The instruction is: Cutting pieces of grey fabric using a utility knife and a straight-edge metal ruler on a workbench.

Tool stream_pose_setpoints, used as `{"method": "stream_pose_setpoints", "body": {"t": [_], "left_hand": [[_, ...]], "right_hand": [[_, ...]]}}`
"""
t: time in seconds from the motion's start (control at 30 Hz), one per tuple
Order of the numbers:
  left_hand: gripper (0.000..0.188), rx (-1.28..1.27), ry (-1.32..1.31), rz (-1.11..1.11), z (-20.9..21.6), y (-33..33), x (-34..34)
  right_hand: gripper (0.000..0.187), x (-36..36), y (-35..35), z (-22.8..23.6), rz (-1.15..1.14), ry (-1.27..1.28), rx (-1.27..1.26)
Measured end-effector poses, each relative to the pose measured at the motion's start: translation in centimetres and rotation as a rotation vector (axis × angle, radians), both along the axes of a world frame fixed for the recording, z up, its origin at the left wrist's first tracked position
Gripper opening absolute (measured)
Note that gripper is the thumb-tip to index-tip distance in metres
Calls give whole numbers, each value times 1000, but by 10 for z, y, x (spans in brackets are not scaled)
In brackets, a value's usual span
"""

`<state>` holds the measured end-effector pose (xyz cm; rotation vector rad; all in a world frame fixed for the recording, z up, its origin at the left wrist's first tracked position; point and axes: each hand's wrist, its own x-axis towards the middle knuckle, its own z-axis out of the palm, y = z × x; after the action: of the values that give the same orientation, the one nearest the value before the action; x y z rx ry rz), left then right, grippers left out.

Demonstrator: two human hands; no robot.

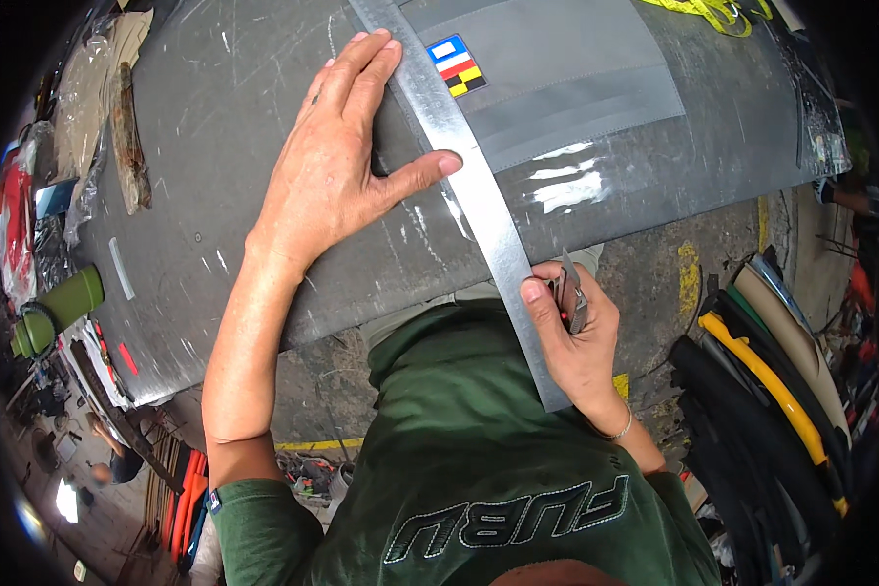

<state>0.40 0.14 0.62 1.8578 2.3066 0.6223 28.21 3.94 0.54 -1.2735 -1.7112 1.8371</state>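
A long metal ruler slants across the grey worktop, its near end reaching past the front edge over my shirt. My left hand presses on the ruler with fingers stretched and thumb spread. Close to the ruler's near end, my right hand has its thumb against the strip. Its fingers curl around a small knife with a pointed metal blade turned upward; its handle is mostly hidden. Beyond the ruler lies a grey stitched fabric panel bearing a patch of coloured flag squares, beside the ruler's edge.
The scratched worktop has a worn wooden stick and plastic film at left. A green roll sits by its left edge. Yellow webbing lies far right. Dark and yellow rolls stand at right. Another person is low left.
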Motion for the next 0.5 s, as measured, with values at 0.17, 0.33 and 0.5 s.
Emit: {"method": "stream_pose_setpoints", "body": {"t": [0.17,0.33,0.5], "left_hand": [[67,-22,-2,-7,11,2,-4],[44,-19,-12,-26,9,1,-11],[44,20,23,-39,4,2,-10]], "right_hand": [[16,-1,-2,-3,-12,-11,33],[17,1,-2,-6,-8,-17,36],[19,2,-1,-5,-14,-16,40]]}}
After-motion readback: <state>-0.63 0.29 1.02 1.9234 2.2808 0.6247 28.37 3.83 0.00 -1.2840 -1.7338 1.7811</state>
